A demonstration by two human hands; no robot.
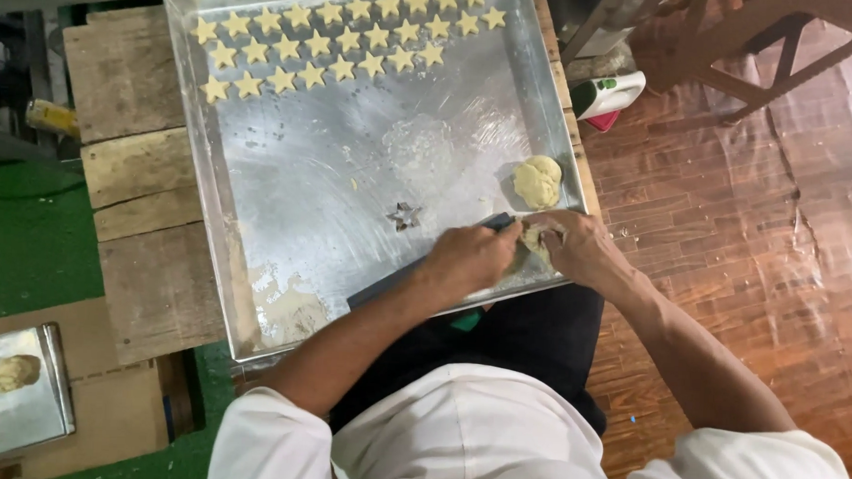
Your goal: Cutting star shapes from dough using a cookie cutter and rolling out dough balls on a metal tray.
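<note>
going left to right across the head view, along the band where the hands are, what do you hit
wooden bench → tray → star cutter → left hand → dough piece → right hand → wood-pattern floor

Head count on the tabletop: stars, trays, dough, tools, hands.

I count twenty-eight dough stars (341,68) in three slanted rows across the top of the frame: ten, ten and eight, as best I can tell. There are two metal trays, the large tray (287,169) at centre and the small tray (47,420) at lower left. I see three pieces of uncut dough: one round lump (537,182) at the right of the large tray, one dough lump (537,239) between the hands and one pale lump (11,373) on the small tray. There is one star cutter (405,215), one dark strip (396,278), and two hands, the left hand (473,255) and right hand (581,247). One white-and-green container (609,93) sits at upper right.
</note>
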